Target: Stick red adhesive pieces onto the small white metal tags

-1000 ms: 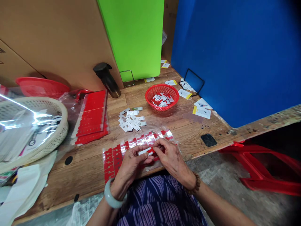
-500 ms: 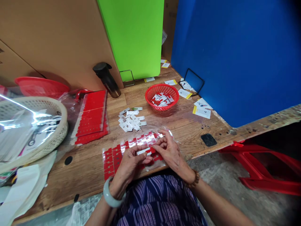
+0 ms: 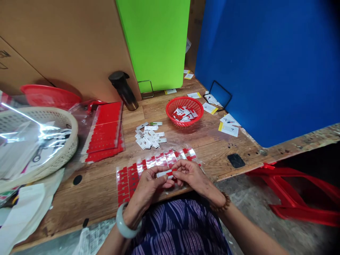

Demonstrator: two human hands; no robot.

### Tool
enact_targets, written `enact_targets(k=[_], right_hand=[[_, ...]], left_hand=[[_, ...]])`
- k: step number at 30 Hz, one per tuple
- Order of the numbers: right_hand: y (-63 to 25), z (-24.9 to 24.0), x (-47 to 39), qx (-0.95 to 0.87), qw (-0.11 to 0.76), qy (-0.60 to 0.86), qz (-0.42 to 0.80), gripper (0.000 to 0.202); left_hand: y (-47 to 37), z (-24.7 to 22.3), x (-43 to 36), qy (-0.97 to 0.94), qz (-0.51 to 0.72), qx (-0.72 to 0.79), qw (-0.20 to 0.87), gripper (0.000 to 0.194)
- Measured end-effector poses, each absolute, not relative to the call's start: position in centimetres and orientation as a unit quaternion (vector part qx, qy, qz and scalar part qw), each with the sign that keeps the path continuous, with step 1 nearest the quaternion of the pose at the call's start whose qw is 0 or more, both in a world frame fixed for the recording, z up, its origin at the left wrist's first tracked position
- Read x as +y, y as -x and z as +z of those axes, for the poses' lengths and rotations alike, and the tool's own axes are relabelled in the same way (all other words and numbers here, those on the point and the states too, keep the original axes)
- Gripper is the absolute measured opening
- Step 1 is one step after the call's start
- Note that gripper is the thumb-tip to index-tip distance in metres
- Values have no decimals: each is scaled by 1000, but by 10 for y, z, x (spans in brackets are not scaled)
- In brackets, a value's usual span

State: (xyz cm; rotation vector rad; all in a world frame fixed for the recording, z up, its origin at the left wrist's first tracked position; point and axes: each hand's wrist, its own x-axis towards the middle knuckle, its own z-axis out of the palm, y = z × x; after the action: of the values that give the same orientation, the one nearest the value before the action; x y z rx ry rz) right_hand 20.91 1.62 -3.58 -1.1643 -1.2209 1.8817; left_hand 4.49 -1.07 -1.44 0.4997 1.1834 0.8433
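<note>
A small flat white piece [image 3: 162, 174] is pinched between the thumb and fingers of my left hand [image 3: 148, 187]. Against its right end lies a red sticker [image 3: 170, 173], which the closed thumb and fingertips of my right hand [image 3: 193, 176] grip. Both hands hover over a clear sheet of red stickers [image 3: 123, 184] near the table's front edge, hiding part of it. Just beyond the sheet is a loose pile of similar white pieces [image 3: 150, 136]. A red basket [image 3: 185, 122] behind holds white pieces with red on them.
Stacked red sheets [image 3: 103, 129] lie on the left beside a cream basket [image 3: 71, 150] covered by clear plastic. A dark tumbler [image 3: 124, 92] stands at the back. Green [image 3: 159, 42] and blue boards [image 3: 265, 71] rise behind, with printed cards [image 3: 228, 129] near the blue one.
My right hand's fingers have drawn together at the right end of the white piece, pressing on the red sticker. My left hand keeps hold of the piece. The view has shifted slightly.
</note>
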Motion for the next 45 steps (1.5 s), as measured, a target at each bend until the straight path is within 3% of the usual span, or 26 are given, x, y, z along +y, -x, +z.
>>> enact_targets(k=[10,15,17,22,32,40,43,45], right_hand=[[-209,-40,42,-394,311,418,757,29],[-213,-23,86,-319,493,399,704,27],[-207,-20,100,-379,518,411,647,27],[-173,-25,112,-684,308,500,433,19],[-134,-32,102,-770,218,521,297,10],[-159,-30,105,-714,259,515,397,21],[-168,-30,81,-650,279,483,516,23],[-171,-31,61,-520,322,434,662,27]], left_hand=[[-48,-16,-9,-218,437,525,697,52],[-45,-30,-10,-182,481,537,669,49],[-44,-34,-10,-175,485,533,671,48],[-44,-39,-9,-171,477,546,667,44],[-44,-43,-9,-179,484,540,664,42],[-44,-32,-5,-165,497,547,654,40],[-48,-24,-2,-166,530,531,640,41],[-52,-20,0,-175,552,511,635,38]])
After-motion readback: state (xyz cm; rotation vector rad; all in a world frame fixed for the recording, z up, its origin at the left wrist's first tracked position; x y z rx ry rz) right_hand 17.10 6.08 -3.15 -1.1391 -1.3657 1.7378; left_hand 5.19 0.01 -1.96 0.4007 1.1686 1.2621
